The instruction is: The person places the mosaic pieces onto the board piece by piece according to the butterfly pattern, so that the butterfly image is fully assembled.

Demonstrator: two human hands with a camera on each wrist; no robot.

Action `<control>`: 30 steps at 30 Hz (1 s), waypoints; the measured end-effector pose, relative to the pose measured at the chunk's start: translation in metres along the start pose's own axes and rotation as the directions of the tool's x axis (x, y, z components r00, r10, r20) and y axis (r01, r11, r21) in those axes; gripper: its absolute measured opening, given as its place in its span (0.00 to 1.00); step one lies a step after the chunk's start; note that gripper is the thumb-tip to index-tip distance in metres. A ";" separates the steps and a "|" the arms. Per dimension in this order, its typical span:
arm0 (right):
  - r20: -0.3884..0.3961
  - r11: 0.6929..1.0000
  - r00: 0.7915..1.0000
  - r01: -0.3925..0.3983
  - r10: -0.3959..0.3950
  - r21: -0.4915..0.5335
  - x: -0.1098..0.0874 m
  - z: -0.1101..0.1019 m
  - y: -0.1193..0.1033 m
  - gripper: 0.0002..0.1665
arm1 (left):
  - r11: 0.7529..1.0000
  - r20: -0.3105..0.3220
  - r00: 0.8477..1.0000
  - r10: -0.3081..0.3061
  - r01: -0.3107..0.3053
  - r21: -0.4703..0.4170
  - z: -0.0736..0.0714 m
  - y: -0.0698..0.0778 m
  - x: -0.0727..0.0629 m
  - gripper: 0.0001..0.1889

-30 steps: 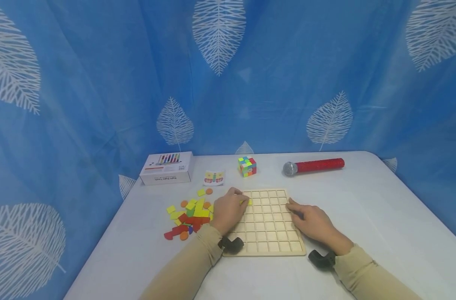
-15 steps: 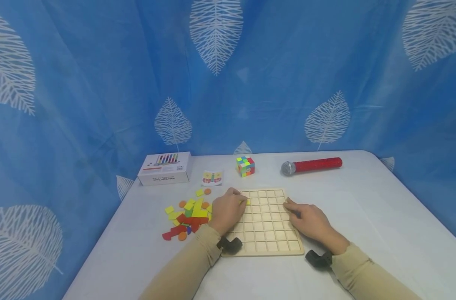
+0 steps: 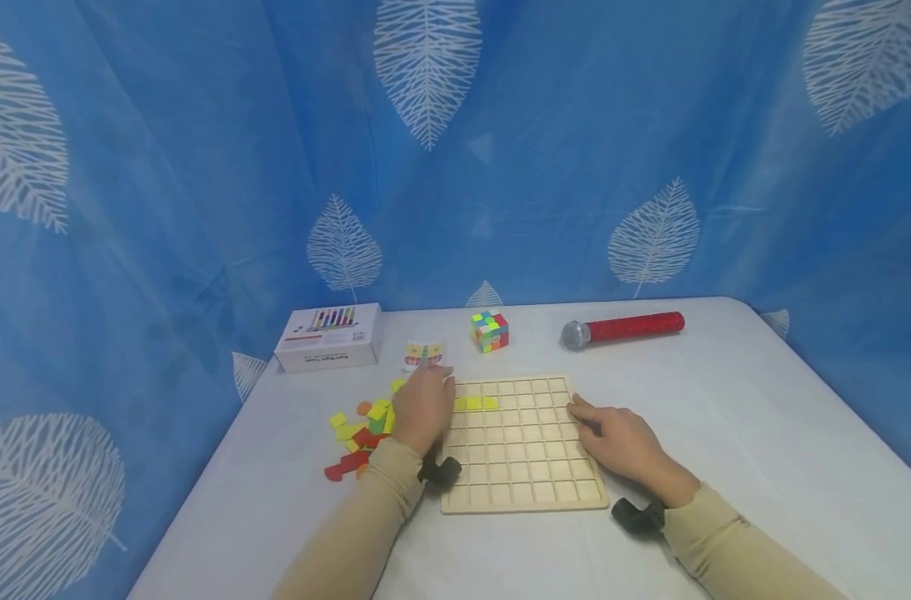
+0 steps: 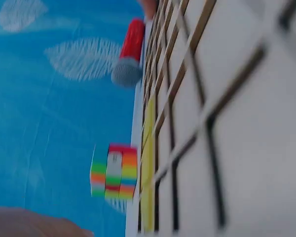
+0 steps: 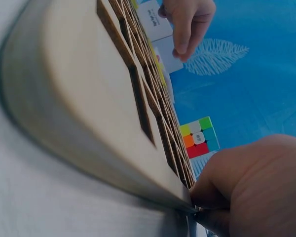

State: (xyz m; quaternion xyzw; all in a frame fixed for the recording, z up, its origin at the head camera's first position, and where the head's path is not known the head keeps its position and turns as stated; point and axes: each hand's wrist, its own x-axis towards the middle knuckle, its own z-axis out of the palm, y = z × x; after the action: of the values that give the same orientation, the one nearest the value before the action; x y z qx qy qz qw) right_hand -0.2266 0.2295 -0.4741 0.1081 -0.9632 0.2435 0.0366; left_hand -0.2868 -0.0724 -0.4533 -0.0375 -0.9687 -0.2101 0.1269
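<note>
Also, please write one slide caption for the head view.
Right hand holds the wooden grid board, left hand near its yellow pieces.

White table (image 3: 725, 425): board (image 3: 532, 451), tiles (image 3: 365, 437), cube (image 3: 490, 332), microphone (image 3: 626, 328), box (image 3: 329, 337).

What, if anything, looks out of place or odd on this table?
The red microphone at the far side of the table looks odd: it seems unrelated to the wooden board and coloured pieces. Some pieces lie jumbled left of the board, though that seems ordinary. I see no spill or damage.
</note>
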 end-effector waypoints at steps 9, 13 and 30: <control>-0.005 1.000 1.000 0.009 -0.009 -0.009 0.000 -0.001 0.000 0.25 | 0.990 0.067 0.989 -0.134 0.131 0.058 -0.002 -0.039 0.014 0.13; 0.003 1.000 1.000 -0.003 0.003 0.012 0.000 0.000 0.000 0.26 | 0.990 0.074 0.992 -0.101 0.093 0.102 0.000 -0.039 0.015 0.11; 0.020 0.999 1.000 -0.017 0.016 0.027 -0.001 0.001 0.000 0.26 | 0.998 -0.009 0.999 -0.042 0.043 0.056 -0.001 -0.023 0.011 0.11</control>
State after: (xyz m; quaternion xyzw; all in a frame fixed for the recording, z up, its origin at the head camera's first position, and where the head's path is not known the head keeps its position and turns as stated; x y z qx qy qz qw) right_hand -0.2258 0.2294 -0.4756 0.1029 -0.9610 0.2557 0.0237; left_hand -0.3002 -0.0932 -0.4590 -0.0126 -0.9743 -0.1858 0.1270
